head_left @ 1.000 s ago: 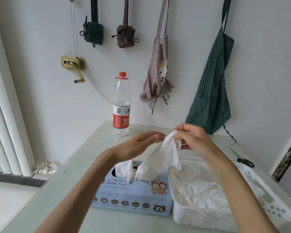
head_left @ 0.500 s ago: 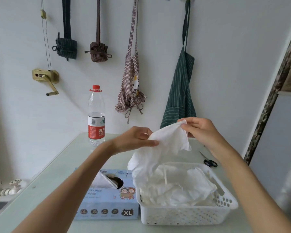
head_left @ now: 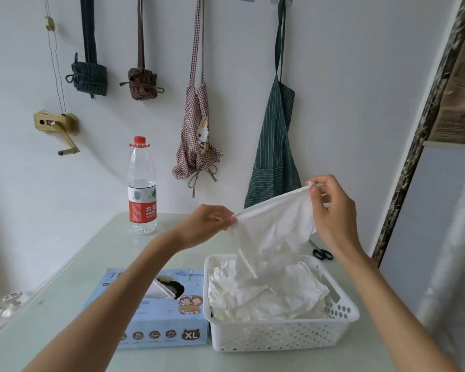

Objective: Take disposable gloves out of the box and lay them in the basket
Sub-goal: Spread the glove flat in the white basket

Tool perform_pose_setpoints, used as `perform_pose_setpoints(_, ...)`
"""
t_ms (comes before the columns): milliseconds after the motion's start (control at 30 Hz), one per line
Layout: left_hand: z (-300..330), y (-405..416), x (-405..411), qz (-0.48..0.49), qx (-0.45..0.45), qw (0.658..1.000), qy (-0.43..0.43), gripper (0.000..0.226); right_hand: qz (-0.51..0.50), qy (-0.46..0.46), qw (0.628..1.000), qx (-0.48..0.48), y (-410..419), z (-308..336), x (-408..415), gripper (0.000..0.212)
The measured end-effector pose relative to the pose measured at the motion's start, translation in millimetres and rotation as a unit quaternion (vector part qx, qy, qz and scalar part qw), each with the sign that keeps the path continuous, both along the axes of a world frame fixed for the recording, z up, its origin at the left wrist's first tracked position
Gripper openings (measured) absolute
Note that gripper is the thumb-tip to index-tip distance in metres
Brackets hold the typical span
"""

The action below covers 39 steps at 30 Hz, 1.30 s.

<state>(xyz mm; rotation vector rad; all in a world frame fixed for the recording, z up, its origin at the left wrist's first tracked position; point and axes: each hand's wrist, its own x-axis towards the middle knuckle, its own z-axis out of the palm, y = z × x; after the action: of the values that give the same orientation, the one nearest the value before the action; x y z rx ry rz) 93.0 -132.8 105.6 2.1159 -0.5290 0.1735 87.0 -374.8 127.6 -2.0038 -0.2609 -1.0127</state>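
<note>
Head view
Left hand: the left hand [head_left: 208,224] is seen with fingers curled, one edge of a thin white disposable glove [head_left: 275,232] being pinched at the fingertips.
Right hand: the right hand [head_left: 333,210] is raised higher, the opposite edge of the same glove being pinched between thumb and forefinger; the remaining fingers are loosely bent.
Glove: it is held stretched between the two hands, sloping up toward the right hand, and hangs down over the white perforated plastic basket [head_left: 279,336]; its lower end reaches the pile of crumpled white gloves [head_left: 266,294] lying inside, though contact cannot be told.
Box: a light blue cardboard glove box marked XL [head_left: 156,318] lies on the pale green table [head_left: 78,304], just beside the basket on its left; a white glove tip is seen in its oval opening.
Surroundings: a clear plastic water bottle with red label [head_left: 142,189] stands near the wall; black-handled scissors [head_left: 321,253] lie behind the basket; a green striped apron [head_left: 275,146] and a checked apron [head_left: 198,135] hang on the wall.
</note>
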Motion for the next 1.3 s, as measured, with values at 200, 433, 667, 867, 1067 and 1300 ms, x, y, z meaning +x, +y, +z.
perform_pose_setpoints(200,8,-10,-26,0.084,-0.084,0.988,-0.097,0.012,0.015,-0.108,0.994,0.02,6,-14,-33,0.013)
perform_pose_setpoints(433,6,-19,-35,0.166,0.017,0.96,-0.226,0.017,0.053,-0.096,0.989,0.096,0,-13,-39,0.011)
perform_pose_setpoints(667,-58,-29,37,0.092,0.245,0.959,-0.108,0.026,-0.083,0.226,0.968,-0.074,-38,-109,30,0.014)
perform_pose_setpoints(867,-72,-34,70,0.079,0.296,0.943,-0.13,0.034,-0.143,0.254,0.931,-0.219,-45,-122,44,0.023)
perform_pose_setpoints(1067,-74,-24,74,0.132,0.358,0.91,-0.165,0.045,-0.153,0.258,0.898,-0.322,-41,-122,45,0.027)
perform_pose_setpoints(1300,-68,-27,39,0.1,0.269,0.947,-0.143,0.05,-0.054,0.161,0.956,-0.24,-40,-112,29,0.027)
